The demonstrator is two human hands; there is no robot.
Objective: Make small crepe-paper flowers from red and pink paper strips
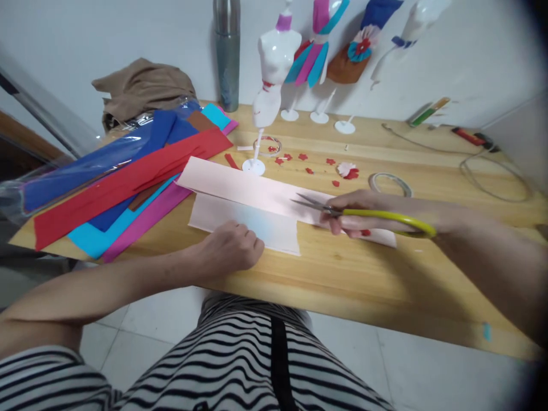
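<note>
My right hand (353, 212) is closed around a pair of scissors with yellow handles (387, 220). The scissor blades (314, 202) point left, slightly apart, above a long pale pink strip (257, 185). A shorter pale pink piece (218, 214), with a bluish tint at its middle, lies partly under that strip. My left hand (235, 245) rests as a fist at the near edge of the shorter piece, with nothing showing in it. Just beyond the strip stands a white mannequin (278, 54) with a pink neck band and a red waist band.
Red (128, 182), blue, turquoise and magenta strips are heaped at left beside brown cloth (141, 85). A tall flask (228, 63) and dressed mannequins (314, 48) stand at the back. Small red flower shapes (303, 156), a tape roll (390, 184) and a cable (492, 177) lie about.
</note>
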